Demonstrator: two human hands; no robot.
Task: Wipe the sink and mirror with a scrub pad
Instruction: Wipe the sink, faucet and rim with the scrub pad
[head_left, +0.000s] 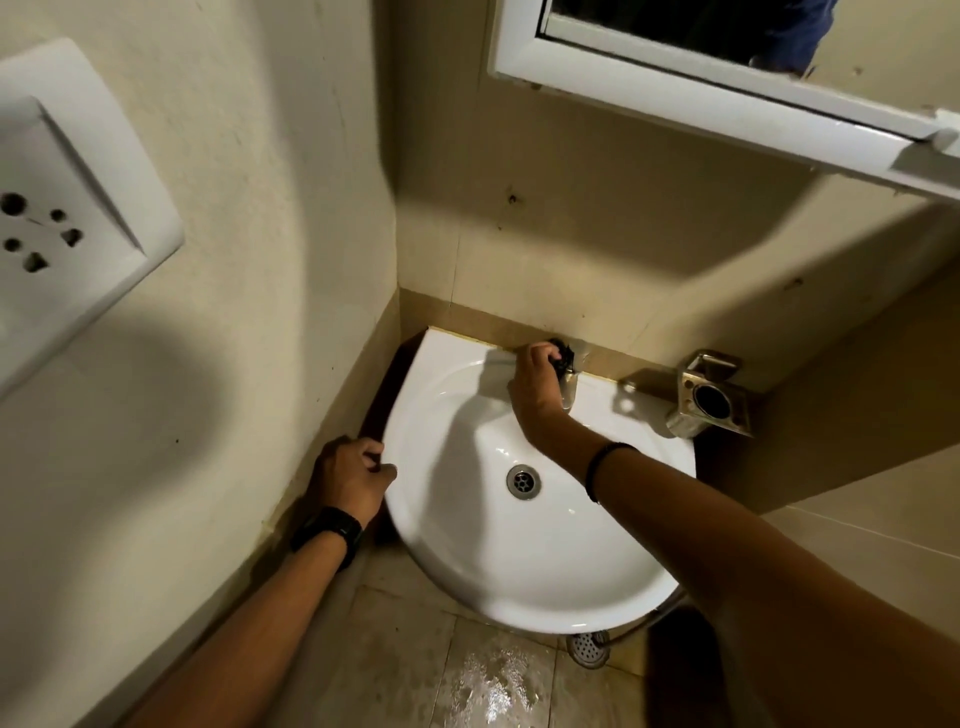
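A person is looking down at a small white sink (467, 571) fitted into the corner of a beige bathroom. The right hand (537, 387) is reaching across the bowl to the sink's back edge, where it meets the wall. Its fingers (545, 358) are curling tightly round a dark scrub pad (563, 356) and pressing it against that back ledge. Something metallic, probably the tap, is showing just under this hand but is mostly hidden. The left hand (353, 480) is bracing on the sink's left rim, its fingers curling over the edge and gripping it. A black watch (327, 532) is sitting on the left wrist and a thin dark band (605, 467) on the right.

The bowl is looking glossy and white around the drain (523, 480) at its middle. Whether that shine is coming from wiping cannot be told.

Judging by where the pad is, the sink half of the job is under way, with the back ledge being worked now. The front rim and outer wall are giving no sign either way. The mirror (675, 31), in a white frame on the wall above and to the right of the sink, is hanging well apart from both hands. That half of the task appears not yet begun.

A metal holder (711, 397) is sitting on the wall just right of the sink. A white wall socket (67, 208) is showing high to the sink's left. On the floor in front of the sink, the tiles (493, 680) are glistening wet.
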